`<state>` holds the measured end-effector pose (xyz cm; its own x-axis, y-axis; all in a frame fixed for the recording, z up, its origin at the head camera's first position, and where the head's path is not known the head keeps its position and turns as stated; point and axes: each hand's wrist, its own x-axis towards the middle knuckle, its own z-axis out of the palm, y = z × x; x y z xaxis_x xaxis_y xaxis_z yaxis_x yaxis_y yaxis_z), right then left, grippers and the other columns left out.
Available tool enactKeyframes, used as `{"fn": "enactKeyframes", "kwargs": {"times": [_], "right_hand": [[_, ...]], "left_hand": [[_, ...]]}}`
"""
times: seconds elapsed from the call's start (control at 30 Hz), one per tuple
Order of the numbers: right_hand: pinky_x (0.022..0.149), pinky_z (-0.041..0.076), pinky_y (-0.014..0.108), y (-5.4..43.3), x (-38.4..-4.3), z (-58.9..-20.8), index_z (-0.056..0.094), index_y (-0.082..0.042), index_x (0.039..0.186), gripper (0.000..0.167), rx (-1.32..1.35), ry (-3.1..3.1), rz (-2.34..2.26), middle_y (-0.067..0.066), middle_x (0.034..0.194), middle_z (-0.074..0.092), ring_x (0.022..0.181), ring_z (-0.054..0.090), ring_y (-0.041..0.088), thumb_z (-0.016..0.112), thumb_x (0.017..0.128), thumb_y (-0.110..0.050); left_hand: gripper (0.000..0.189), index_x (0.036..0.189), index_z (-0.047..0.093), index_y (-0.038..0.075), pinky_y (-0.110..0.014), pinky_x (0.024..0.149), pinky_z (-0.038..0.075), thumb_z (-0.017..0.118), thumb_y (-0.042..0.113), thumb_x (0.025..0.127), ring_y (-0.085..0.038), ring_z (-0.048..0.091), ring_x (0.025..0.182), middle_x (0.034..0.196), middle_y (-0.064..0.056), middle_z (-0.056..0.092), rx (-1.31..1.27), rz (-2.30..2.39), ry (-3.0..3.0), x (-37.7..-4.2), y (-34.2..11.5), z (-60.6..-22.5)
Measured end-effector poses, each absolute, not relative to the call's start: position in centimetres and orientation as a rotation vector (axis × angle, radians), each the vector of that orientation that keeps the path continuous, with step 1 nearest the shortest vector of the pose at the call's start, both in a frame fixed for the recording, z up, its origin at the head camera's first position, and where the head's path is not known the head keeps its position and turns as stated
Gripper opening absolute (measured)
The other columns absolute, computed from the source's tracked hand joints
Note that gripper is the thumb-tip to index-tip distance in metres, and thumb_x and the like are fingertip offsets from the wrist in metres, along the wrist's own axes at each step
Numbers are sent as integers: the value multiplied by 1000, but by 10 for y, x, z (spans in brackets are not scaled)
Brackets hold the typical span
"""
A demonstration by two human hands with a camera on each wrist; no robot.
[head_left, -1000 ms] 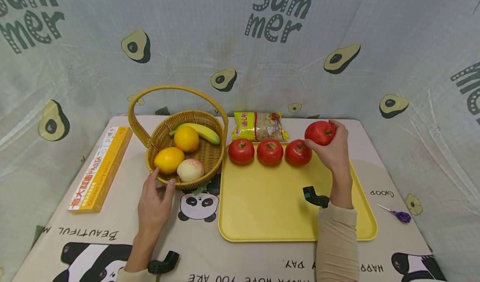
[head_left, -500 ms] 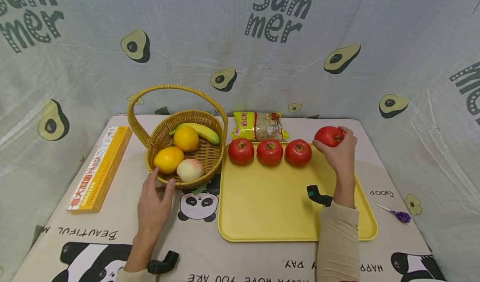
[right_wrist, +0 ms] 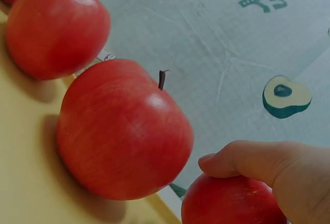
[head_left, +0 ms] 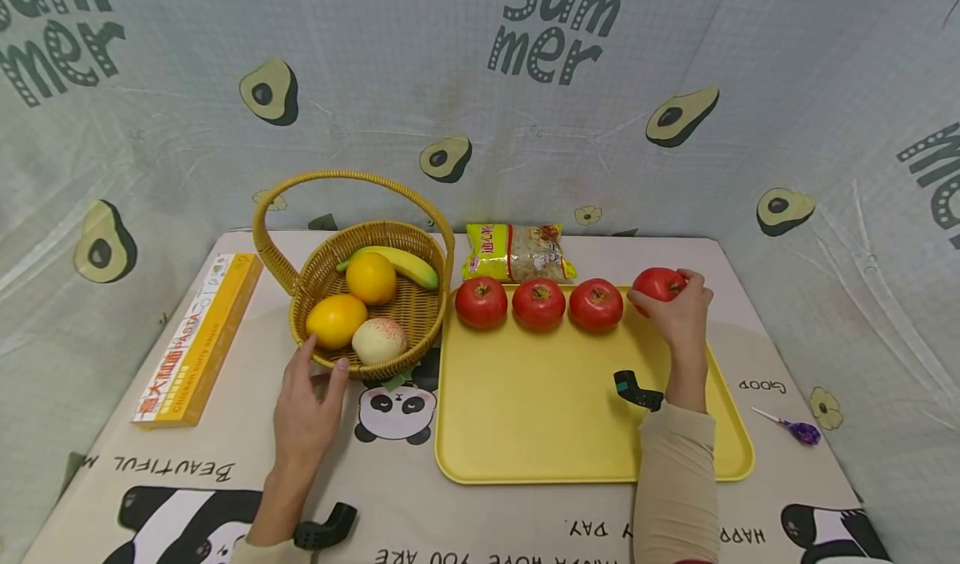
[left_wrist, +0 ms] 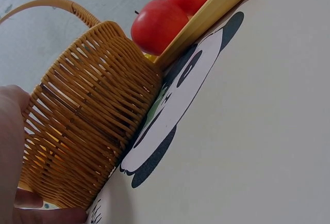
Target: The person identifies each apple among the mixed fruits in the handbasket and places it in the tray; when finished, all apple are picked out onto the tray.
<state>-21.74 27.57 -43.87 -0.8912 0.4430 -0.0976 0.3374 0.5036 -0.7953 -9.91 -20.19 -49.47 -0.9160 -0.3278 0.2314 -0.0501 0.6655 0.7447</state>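
My right hand (head_left: 681, 314) grips a red apple (head_left: 657, 284) over the far right corner of the yellow tray (head_left: 540, 414). The thumb lies across that apple (right_wrist: 227, 206) in the right wrist view; whether it touches the tray I cannot tell. To its left, a row of red apples (head_left: 596, 305) runs along the tray's far edge. My left hand (head_left: 307, 418) rests against the near side of the wicker basket (head_left: 431, 252), thumb and fingers spread. Inside the basket are two orange-yellow fruits (head_left: 337, 321), a banana (head_left: 411, 267) and a pale peach (head_left: 379, 341).
A yellow pasta box (head_left: 198, 339) lies left of the basket. Behind the tray is a yellow and clear food packet (head_left: 517, 252). A purple-wrapped lollipop (head_left: 801, 432) lies at the right. A printed curtain (head_left: 375, 64) hangs close behind the table.
My right hand has carried its apple rightward, away from the row, and then lowered it toward the tray's far right corner. The left hand and basket have stayed put.
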Motion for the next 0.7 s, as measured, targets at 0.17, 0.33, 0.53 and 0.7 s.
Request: {"fn": "enactKeyframes", "kwargs": {"times": [0.17, 0.33, 0.53, 0.7], "right_hand": [[113, 43, 57, 277, -220, -444, 13, -11, 158, 93, -715, -2656, 1362, 24, 158, 20, 145, 30, 41, 73, 88, -32], [113, 42, 59, 279, -222, -449, 13, -11, 158, 94, -731, -2694, 1349, 25, 158, 20, 144, 30, 42, 73, 88, -31], [112, 41, 62, 281, -222, -454, 12, -9, 158, 96, -735, -2744, 1311, 27, 157, 19, 141, 31, 45, 72, 88, -36], [111, 41, 64, 280, -223, -456, 11, -8, 157, 98, -719, -2785, 1238, 29, 155, 18, 140, 30, 47, 72, 87, -37]], "left_hand": [[65, 155, 35, 10, -58, 103, 48, 54, 41, 101, -39, 61, 113, 158, -20, 38, 304, -1122, -2541, -99, -202, -495], [65, 155, 35, 10, -58, 102, 49, 54, 41, 101, -39, 61, 112, 158, -19, 38, 305, -1121, -2540, -99, -202, -495], [65, 155, 35, 10, -58, 101, 50, 55, 40, 101, -39, 62, 111, 158, -19, 38, 306, -1121, -2537, -99, -201, -494], [66, 155, 34, 10, -58, 102, 49, 55, 41, 101, -39, 61, 113, 159, -19, 37, 311, -1123, -2544, -99, -201, -494]]}}
